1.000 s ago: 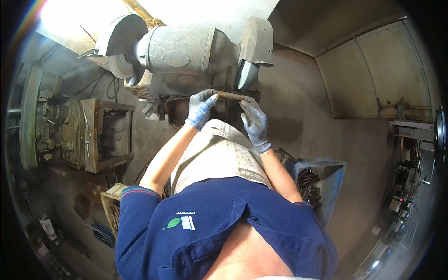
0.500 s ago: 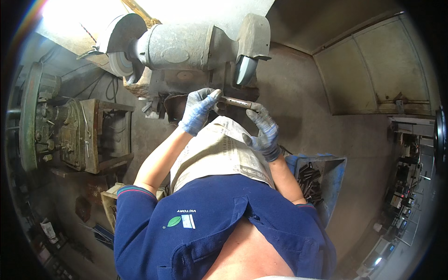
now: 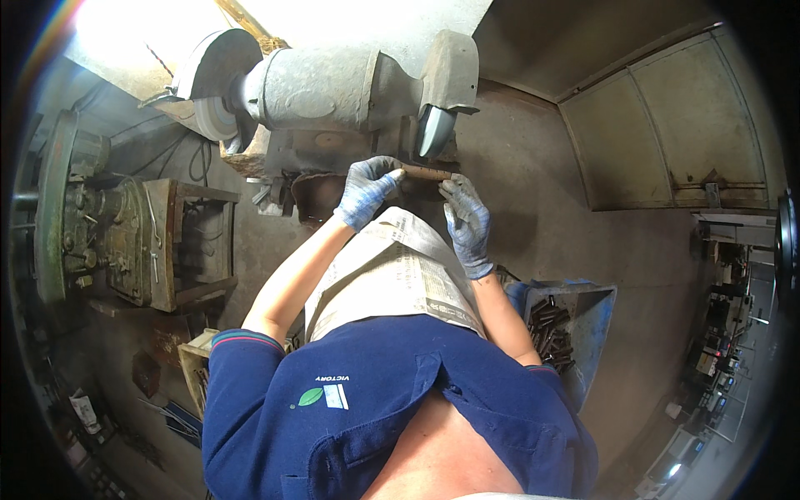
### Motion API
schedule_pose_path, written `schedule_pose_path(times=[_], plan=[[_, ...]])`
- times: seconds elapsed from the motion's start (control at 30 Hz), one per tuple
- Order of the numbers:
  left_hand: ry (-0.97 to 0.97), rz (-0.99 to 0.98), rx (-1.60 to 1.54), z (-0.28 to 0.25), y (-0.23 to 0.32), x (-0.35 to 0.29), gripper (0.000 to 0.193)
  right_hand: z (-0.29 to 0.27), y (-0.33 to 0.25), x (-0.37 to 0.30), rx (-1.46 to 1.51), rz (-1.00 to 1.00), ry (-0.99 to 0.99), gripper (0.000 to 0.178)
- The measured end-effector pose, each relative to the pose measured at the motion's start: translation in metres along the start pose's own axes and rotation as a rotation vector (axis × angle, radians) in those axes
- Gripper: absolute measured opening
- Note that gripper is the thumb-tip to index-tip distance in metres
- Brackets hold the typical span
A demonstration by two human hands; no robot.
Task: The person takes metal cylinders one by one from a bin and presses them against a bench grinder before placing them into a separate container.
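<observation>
Brown rod (image 3: 427, 173) bridges your hands, long axis running left to right, right end slightly nearer you. Your left hand (image 3: 367, 192) pinches its left end, your right hand (image 3: 467, 220) its right, near the grinding wheel (image 3: 437, 133).

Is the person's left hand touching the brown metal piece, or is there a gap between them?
Touching. The head view shows it: the left hand pinches the left end of the brown metal piece with its fingertips.
</observation>
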State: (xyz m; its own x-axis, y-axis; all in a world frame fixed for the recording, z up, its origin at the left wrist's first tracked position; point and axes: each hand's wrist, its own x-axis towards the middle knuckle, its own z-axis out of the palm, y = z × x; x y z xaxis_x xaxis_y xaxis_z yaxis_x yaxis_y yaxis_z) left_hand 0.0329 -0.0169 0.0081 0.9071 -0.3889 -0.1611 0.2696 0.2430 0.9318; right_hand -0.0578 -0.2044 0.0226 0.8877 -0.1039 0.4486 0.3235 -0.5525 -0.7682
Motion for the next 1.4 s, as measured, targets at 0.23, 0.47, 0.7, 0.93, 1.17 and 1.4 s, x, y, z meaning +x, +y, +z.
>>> schedule_pose_path(times=[0.23, 0.47, 0.7, 0.93, 1.17, 1.4], plan=[[0.119, -0.127, -0.152, 0.02, -0.025, 0.025, 0.008, 0.008, 0.046, 0.007, -0.001, 0.067, 0.038, 0.018], [0.187, -0.176, -0.179, 0.027, -0.043, 0.042, 0.007, 0.018, 0.074, 0.002, 0.267, 0.317, 0.078, 0.017], [0.262, -0.142, -0.13, 0.001, -0.028, 0.037, 0.009, 0.051, 0.059, 0.011, 0.385, 0.304, 0.086, 0.018], [0.198, -0.137, 0.009, 0.013, -0.031, 0.042, 0.009, 0.039, 0.076, 0.004, 0.407, 0.369, 0.127, 0.014], [0.228, -0.188, -0.006, 0.02, -0.048, 0.054, 0.01, 0.031, 0.086, 0.002, 0.332, 0.398, 0.128, 0.012], [0.27, -0.171, -0.004, -0.012, -0.049, 0.05, 0.008, 0.057, 0.072, 0.009, 0.427, 0.365, 0.025, 0.02]])
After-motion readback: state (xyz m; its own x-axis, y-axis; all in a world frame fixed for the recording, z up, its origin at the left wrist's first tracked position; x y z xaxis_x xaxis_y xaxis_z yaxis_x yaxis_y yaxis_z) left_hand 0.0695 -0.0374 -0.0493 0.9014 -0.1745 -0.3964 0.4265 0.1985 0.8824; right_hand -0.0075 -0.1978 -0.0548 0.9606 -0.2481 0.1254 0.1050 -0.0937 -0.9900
